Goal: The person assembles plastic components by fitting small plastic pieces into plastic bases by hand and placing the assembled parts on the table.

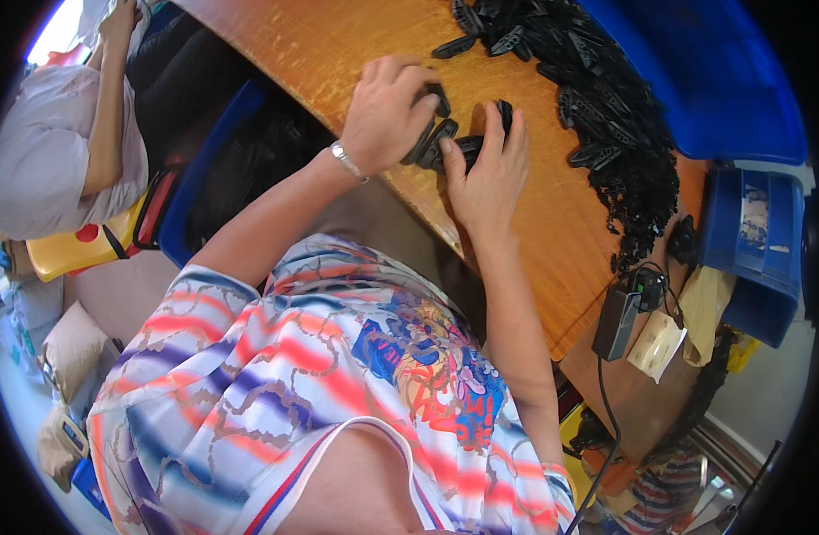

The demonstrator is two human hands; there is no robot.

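Note:
At the near edge of the wooden table (311, 49), my left hand (384, 109), with a metal bracelet at its wrist, curls its fingers and thumb round a small black plastic piece (440, 98). A few rounded black pieces (438, 138) lie between my hands at the table edge. My right hand (490, 183) is closed on another black plastic piece (505, 111), which shows past its fingers; more black plastic is partly hidden under its thumb. Beyond the hands spreads a large heap of long, slotted black plastic pieces (597, 107).
A big blue bin (713, 80) stands behind the heap, with a smaller blue crate (750, 223) to its right. Tiny black bits (637, 201) trail off the heap. A black power adapter (616, 321) with a cable sits at right. Another person (66, 143) sits at far left.

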